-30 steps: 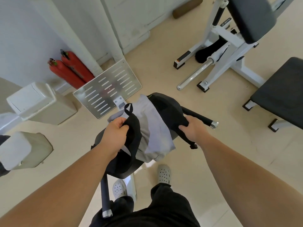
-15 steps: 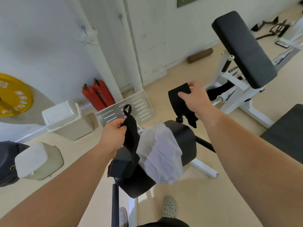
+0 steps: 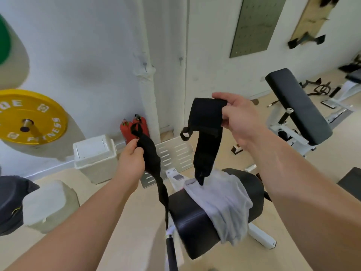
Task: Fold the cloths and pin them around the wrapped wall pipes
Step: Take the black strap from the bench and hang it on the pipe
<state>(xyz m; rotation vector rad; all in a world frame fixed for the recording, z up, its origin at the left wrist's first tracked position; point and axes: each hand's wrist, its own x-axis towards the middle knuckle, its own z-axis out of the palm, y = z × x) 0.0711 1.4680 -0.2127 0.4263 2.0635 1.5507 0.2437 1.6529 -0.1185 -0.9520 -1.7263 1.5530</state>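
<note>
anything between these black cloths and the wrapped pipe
Nothing visible at hand height between the wide black cloth, the narrow black strap and the wrapped pipe. Red extinguishers and a slotted plate stand only at its foot.

I'm looking down on the black padded roller (image 3: 191, 222): a grey cloth (image 3: 220, 200) is lying draped across its top, and its white frame (image 3: 261, 239) is standing on the beige floor (image 3: 142, 231).

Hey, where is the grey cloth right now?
In the head view, low centre, the grey cloth lies draped over the black padded roller, under the tip of the black strap that the right hand holds.
</note>
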